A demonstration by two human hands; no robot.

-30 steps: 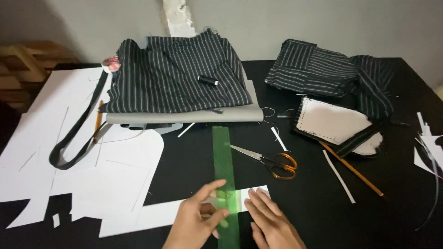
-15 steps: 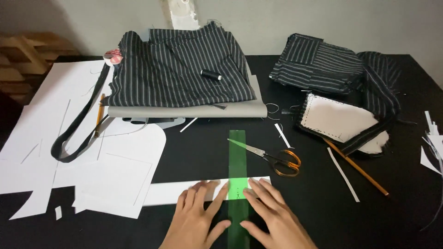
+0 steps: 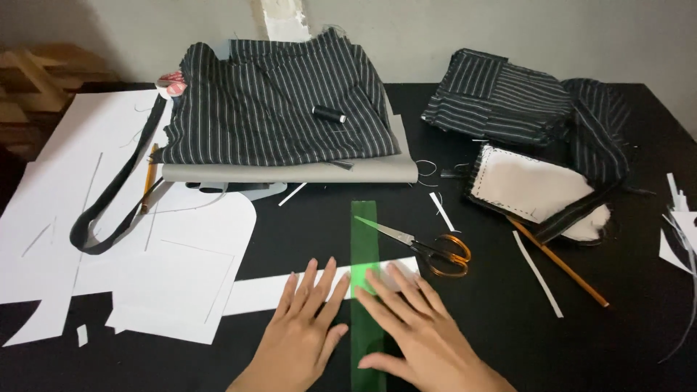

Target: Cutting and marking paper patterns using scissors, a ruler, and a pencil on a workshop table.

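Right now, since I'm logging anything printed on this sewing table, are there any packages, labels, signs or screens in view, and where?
None are visible: no package, label, sign or screen on the black table. The white paper pattern pieces at the left look blank, with only thin lines.

The bottom edge is cutting off both wrists and the near end of the green ruler (image 3: 364, 239). The right hand (image 3: 417, 334) is covering part of the white paper strip (image 3: 261, 294) and ruler.
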